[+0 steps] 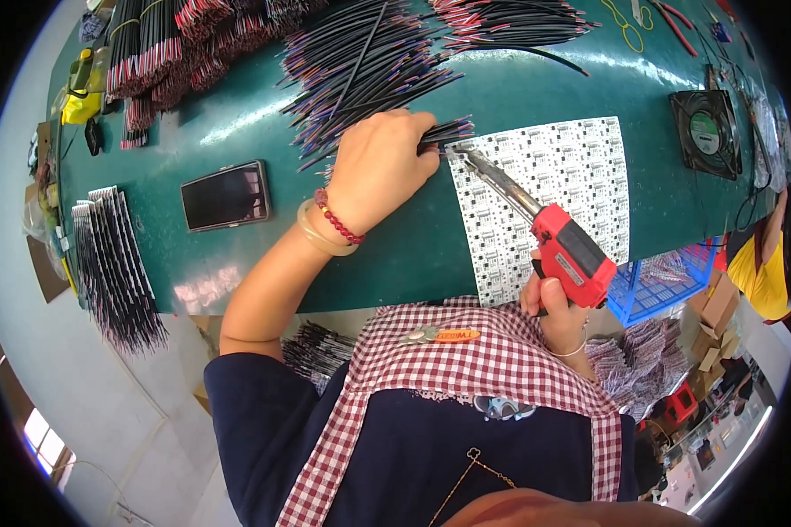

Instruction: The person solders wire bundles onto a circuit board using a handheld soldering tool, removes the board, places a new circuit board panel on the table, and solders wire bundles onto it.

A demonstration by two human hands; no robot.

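A red-and-white checked apron [466,351] over a dark blue top fills the lower middle, closest to the lens. Beyond it the green table [536,88] curves across the view. On it lies a white panel of small circuit boards [580,176], its near edge hanging just over the table's rim. A heap of thin black wires [360,70] with coloured ends spreads over the far middle of the table.

The left forearm rises from the lower left and bends at the wrist, which carries a pale bangle and a red bead bracelet. The left hand [378,167] lies palm down, fingers curled together over a small bunch of wires [448,132] at the panel's far left corner; the fingertips are hidden under the knuckles.

The right hand [558,307] sits low at the table's edge, mostly covered by the red soldering gun [571,250], fingers wrapped around its grip. Its metal tip reaches the wire ends by the left hand; whether it touches them is hard to make out.

A dark phone [227,195] lies left of the left hand.
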